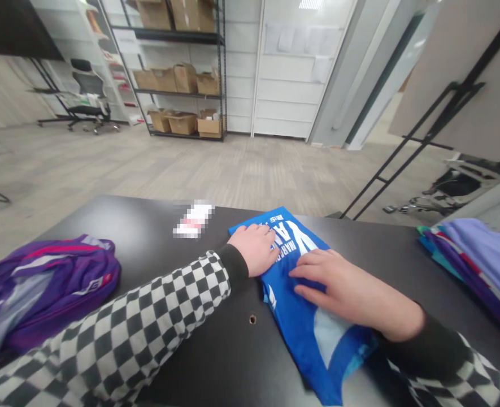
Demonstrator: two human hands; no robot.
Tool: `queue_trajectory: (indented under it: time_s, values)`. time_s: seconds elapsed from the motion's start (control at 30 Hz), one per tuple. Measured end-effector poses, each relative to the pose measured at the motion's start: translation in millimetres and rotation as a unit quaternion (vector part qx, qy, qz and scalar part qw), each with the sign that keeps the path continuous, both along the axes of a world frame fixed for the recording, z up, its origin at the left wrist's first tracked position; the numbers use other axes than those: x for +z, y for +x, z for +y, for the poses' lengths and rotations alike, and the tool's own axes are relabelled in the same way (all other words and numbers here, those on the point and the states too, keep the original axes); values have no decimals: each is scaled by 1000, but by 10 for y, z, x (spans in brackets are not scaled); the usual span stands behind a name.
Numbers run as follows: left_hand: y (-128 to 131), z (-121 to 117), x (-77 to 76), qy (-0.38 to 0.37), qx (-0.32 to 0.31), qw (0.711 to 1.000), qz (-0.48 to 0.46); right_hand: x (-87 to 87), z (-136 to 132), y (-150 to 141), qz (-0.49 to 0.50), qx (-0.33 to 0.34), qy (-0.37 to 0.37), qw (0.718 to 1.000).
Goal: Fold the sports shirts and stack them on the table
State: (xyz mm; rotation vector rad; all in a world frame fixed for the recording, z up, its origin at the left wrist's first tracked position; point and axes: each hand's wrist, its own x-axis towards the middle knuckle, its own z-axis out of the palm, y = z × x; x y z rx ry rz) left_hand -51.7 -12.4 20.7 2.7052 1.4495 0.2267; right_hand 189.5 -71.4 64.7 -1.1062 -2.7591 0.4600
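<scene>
A blue sports jersey [290, 319] with white lettering and a pale panel lies partly folded on the black table [199, 362]. Across its far left part rests my left hand [253, 249], palm down, its fingers lying on the fabric near the printed letters. My right hand [328, 282] lies over the middle of the jersey with fingers stretched toward the left and slightly apart. Some lettering is hidden under both hands. The jersey's near end spreads toward the table's front, showing a light blue inner side.
A crumpled purple garment [92, 282] lies at the left. Folded clothes [478, 254] are stacked at the right edge. A blurred white paper or card [194, 219] sits near the far edge. A shelf with cardboard boxes [182, 121] stands beyond, with a board stand [427, 135] to the right.
</scene>
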Motion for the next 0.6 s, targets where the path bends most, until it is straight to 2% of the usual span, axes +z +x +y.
queue_trajectory:
  time_s: [0.07,0.13,0.2,0.27,0.33,0.4,0.47,0.53,0.6]
  values:
    - [9,-172,173,5,41,998,43,-85,67,74,-15,-11,-14,1000]
    - [18,-349,367,-24,47,995,83,-168,192,240,-24,-32,-13,999]
    - [30,-502,532,-80,18,992,99,-230,309,437,-34,-57,0,998]
    - [49,-591,611,-139,-31,987,73,-260,383,600,-38,-77,20,996]
    - [71,-597,576,-151,-89,984,4,-269,416,690,-24,-92,46,994]
    - [92,-543,440,-99,-142,983,-67,-276,435,710,-8,-115,79,990]
    - [112,-489,260,-32,-179,979,-90,-302,459,687,-4,-158,103,982]
    - [144,-489,100,0,-185,980,-74,-354,487,656,-3,-192,106,976]
    - [196,-560,3,7,-165,985,-59,-422,511,635,1,-202,103,974]
